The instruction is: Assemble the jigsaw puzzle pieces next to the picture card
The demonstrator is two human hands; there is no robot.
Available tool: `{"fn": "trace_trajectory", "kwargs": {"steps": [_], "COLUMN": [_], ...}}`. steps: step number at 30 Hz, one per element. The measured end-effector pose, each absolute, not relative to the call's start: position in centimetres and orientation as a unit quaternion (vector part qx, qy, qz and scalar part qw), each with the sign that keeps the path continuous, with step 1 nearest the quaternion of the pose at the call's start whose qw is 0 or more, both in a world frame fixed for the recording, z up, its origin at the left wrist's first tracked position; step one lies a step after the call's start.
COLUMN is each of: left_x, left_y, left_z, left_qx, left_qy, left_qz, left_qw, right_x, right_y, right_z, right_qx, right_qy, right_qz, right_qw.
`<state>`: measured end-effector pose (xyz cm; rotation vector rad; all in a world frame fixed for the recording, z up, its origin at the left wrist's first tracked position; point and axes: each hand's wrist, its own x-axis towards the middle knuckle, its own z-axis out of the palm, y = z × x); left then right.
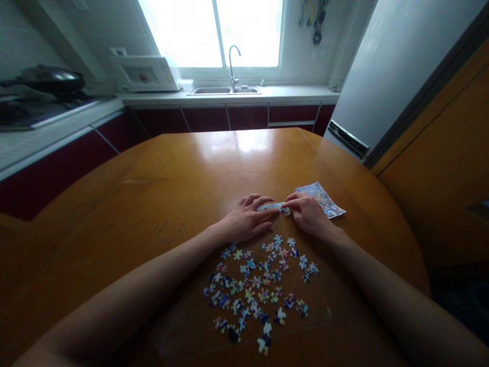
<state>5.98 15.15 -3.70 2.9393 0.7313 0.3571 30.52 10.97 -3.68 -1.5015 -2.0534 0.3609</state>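
A joined strip of jigsaw puzzle pieces [270, 206] lies on the wooden table, partly covered by fingers. My left hand [248, 219] rests flat over its left part, fingers spread. At the strip's right end, my right hand [307, 211] is curled, its index fingertip down on a jigsaw piece [286, 211]; the thumb is mostly hidden. Just beyond the right hand lies a printed picture sheet [323, 199], partly covered by that hand. Many loose jigsaw pieces [254, 280] are scattered between my forearms, some face up and others overlapping.
The wooden table [183, 173] has a rounded edge. Past it stand a counter with a sink [212, 91] and faucet [232, 66], a white microwave [147, 74], and a wok [53, 79] on the stove at left. A refrigerator [389, 71] is at right.
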Motion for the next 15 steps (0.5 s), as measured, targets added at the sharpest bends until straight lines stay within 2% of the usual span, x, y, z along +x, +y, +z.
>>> {"fn": "trace_trajectory", "kwargs": {"steps": [11,15], "left_x": [6.04,6.07], "left_y": [15.1,15.01], "left_z": [-3.8,-3.7], "left_qx": [0.956,0.956], "left_qy": [0.253,0.254], "left_qz": [0.134,0.135], "left_qw": [0.065,0.066], "right_x": [30.31,30.26], "right_y": [10.78,10.63], "right_z": [-3.45,-3.2], "right_qx": [-0.562,-0.57], "right_qy": [-0.784,-0.769], "right_qz": [0.107,0.122], "right_qw": [0.243,0.262]}}
